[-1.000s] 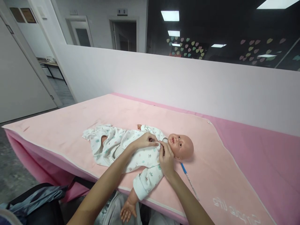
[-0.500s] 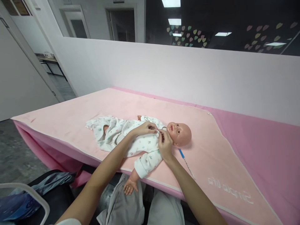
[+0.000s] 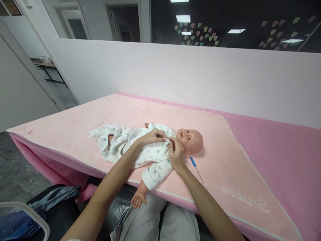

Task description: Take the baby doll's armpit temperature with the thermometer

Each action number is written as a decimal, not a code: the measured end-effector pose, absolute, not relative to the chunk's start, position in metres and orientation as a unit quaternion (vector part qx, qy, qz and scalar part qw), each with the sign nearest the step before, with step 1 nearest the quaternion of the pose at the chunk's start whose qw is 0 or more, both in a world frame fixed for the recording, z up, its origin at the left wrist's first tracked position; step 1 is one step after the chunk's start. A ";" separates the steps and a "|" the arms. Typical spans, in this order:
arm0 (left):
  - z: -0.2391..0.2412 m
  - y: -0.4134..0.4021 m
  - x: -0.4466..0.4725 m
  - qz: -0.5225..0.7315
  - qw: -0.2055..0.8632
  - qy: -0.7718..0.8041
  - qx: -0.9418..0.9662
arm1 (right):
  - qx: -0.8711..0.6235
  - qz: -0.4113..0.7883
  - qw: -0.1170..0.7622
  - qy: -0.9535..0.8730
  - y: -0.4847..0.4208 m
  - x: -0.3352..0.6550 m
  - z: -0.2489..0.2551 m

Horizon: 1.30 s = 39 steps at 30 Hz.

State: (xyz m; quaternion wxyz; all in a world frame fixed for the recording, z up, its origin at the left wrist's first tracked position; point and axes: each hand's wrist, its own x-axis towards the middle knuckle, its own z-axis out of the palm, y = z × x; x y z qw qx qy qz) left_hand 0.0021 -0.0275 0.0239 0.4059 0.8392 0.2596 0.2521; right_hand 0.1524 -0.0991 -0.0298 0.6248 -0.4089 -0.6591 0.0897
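A baby doll (image 3: 190, 140) lies on its back on a pink towel (image 3: 105, 113), head to the right. It wears a white printed romper (image 3: 150, 154). My left hand (image 3: 152, 136) pinches the romper's collar just below the doll's chin. My right hand (image 3: 176, 154) pinches the same neckline from the near side, and its fingertips meet those of the left. One doll arm (image 3: 140, 195) hangs over the table's near edge.
A thin blue-tipped stick (image 3: 198, 171), like a thermometer, lies on the towel right of my right wrist. The darker pink table cover (image 3: 283, 150) runs on to the right, with a white wall behind. A dark bag (image 3: 50, 197) sits on the floor at lower left.
Both hands stay pinched at the doll's neckline, with only small finger shifts. The camera has tilted down, so my grey-clad lap shows more.
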 end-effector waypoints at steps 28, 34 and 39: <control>0.021 -0.024 0.004 0.333 0.445 0.304 0.774 | -0.384 -0.073 0.601 -0.697 -0.099 0.148 -0.031; 0.017 -0.044 -0.022 0.413 0.391 0.363 0.738 | -0.366 -0.116 0.510 -0.770 -0.098 0.146 -0.020; 0.010 -0.072 -0.050 0.373 0.319 0.354 0.796 | -0.395 -0.126 0.399 -0.818 -0.092 0.127 -0.005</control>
